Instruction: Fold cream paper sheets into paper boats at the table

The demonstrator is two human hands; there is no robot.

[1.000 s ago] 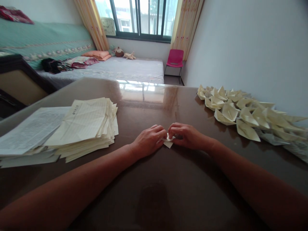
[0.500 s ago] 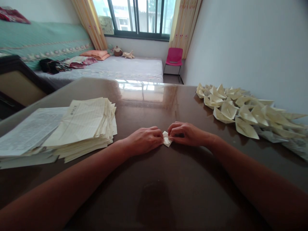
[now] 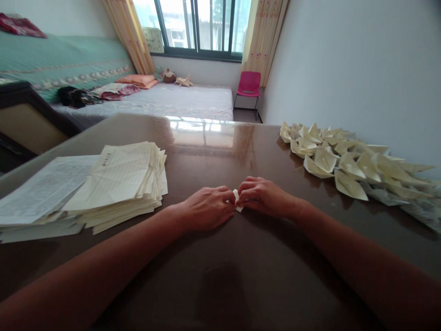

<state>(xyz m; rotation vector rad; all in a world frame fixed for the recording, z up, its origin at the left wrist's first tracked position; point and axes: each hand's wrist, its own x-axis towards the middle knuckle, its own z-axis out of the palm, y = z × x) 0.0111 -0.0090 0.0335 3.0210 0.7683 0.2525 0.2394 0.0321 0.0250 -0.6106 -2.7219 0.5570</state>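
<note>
The left hand point(image 3: 210, 207) and the right hand point(image 3: 265, 195) are meeting over the surface point(image 3: 220, 276), each seemingly pinching one side of a small folded paper point(image 3: 236, 195); the thumbs are hiding too much for telling how firmly. The folded paper is sitting between the two sets of fingertips, a pale tip showing at their twelve o'clock and another at six. Judging by this grip, the hands are shaping or pressing a fold, and the next move is probably calling for a light, even pinch, with both sides being kept level so that the thin paper isn't tearing or skewing. Which fold is being made, the fingers are leaving unclear.

Farther out, taking the folded paper as the dial's centre, a loose stack of lined sheets point(image 3: 113, 172) is lying toward nine to ten o'clock, with a printed sheet point(image 3: 48, 184) showing beyond it. Toward two to three o'clock, a cluster of boat-like folded papers point(image 3: 351, 165) is crowding near the wall. Past the surface, a pink chair point(image 3: 249, 85) is standing toward twelve and a bed point(image 3: 193, 99) is stretching toward eleven
</note>
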